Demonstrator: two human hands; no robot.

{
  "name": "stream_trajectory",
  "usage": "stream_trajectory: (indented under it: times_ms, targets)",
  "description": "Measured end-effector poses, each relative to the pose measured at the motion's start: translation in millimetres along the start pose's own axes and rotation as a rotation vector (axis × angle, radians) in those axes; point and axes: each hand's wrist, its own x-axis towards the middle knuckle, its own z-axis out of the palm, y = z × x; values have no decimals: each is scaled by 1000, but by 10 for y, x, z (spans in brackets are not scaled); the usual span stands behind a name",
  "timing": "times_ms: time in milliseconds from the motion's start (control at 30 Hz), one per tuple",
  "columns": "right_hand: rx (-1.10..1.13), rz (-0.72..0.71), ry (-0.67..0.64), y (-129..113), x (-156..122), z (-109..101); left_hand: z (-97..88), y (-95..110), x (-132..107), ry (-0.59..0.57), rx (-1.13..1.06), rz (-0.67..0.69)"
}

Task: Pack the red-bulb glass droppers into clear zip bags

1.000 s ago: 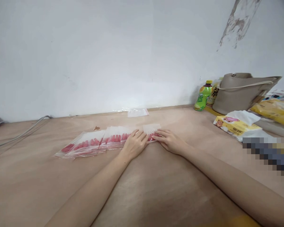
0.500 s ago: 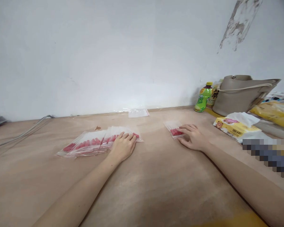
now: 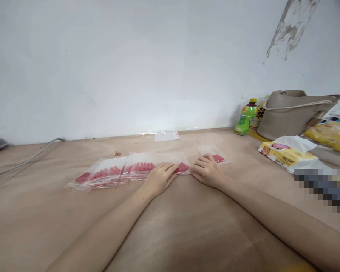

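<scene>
My left hand (image 3: 159, 179) lies with its fingers stretched flat over a clear zip bag (image 3: 174, 156) of small red tapered pieces (image 3: 183, 166). At that bag's right edge, my right hand (image 3: 206, 170) has its fingers bent and together, with the fingertips at the edge. Behind the right hand's knuckles lies another zip bag (image 3: 209, 150) with red pieces, partly covered by the hand. A row of overlapping filled zip bags (image 3: 103, 172) spreads to the left of my left hand. The red pieces' exact kind is unclear.
Flat clear bags (image 3: 166, 136) lie against the wall. A grey cable (image 3: 31, 156) crosses the left side. On the right are a green drink bottle (image 3: 245, 118), a taupe bag (image 3: 286, 115), a yellow tissue pack (image 3: 289, 155) and yellow plastic packaging (image 3: 331, 136).
My left hand has slid right, and more of the bag with red pieces shows beside it. My right hand has moved left toward it, off the front of the right-hand bag, which shifted slightly right.
</scene>
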Motion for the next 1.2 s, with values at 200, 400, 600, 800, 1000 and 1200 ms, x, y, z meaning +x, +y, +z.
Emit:
stream_trajectory:
  times_ms: [200,400,600,800,1000,1200]
  targets:
    - [31,-20,2,-9,-43,-25,12,-70,-90,44,22,30]
    - [46,-8,-17,-30,-11,-48,31,-84,-26,60,40,33]
    - [28,-30,-55,-39,35,-27,99,-25,70,80,44,53]
    - [10,-53,-59,-58,57,0,234,96,281,68,55,165]
    - [-8,-57,-57,-67,65,-5,244,86,340,52,73,255]
    - [-12,-67,-68,-62,69,-31,192,67,320,53,95,263]
